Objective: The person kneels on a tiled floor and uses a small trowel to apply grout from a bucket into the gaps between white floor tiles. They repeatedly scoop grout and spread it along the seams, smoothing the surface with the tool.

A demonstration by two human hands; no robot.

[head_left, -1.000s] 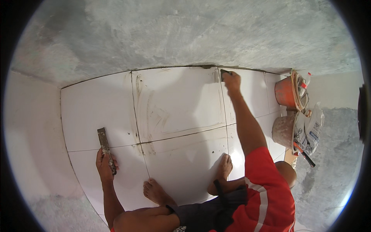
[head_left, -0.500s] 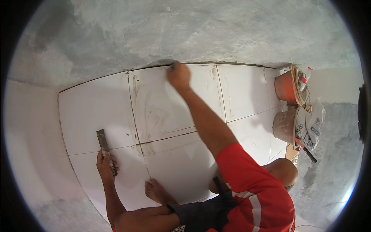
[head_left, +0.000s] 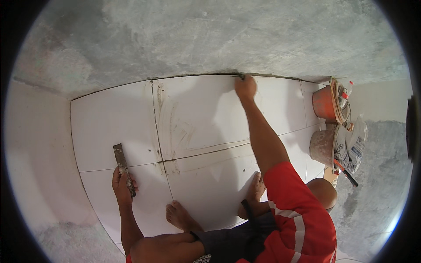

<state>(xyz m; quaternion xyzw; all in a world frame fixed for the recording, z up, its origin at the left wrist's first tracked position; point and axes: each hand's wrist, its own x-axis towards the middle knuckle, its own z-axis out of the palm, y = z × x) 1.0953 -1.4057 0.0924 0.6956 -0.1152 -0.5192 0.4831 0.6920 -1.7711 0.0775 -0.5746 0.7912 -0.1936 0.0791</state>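
Note:
My left hand (head_left: 122, 187) is wrapped round the handle of a narrow, flat-bladed scraper (head_left: 119, 155), smeared with grey-white residue. It hovers over or rests on the white floor tiles (head_left: 109, 127), with the blade pointing at the wall; which of the two I cannot tell. Far ahead, my right hand (head_left: 246, 89) is closed at the dark joint (head_left: 193, 75) where the tiles meet the grey wall (head_left: 175, 39). Something small and dark shows at its fingertips, too little to name. Grey smears (head_left: 177, 131) mark the middle tile beside the dark tile lines.
At the right stand an orange bucket (head_left: 322, 104) and a dusty bucket (head_left: 321, 144) with plastic bags (head_left: 357, 142). A tool with a black-and-orange handle (head_left: 346, 173) leans from the nearer one. A pale wall (head_left: 39, 144) borders the left. My bare feet (head_left: 180, 215) are on the tiles.
My right hand has slid to the right along the wall joint, its arm shifting with it. My other foot has come into sight. The left hand still holds the scraper.

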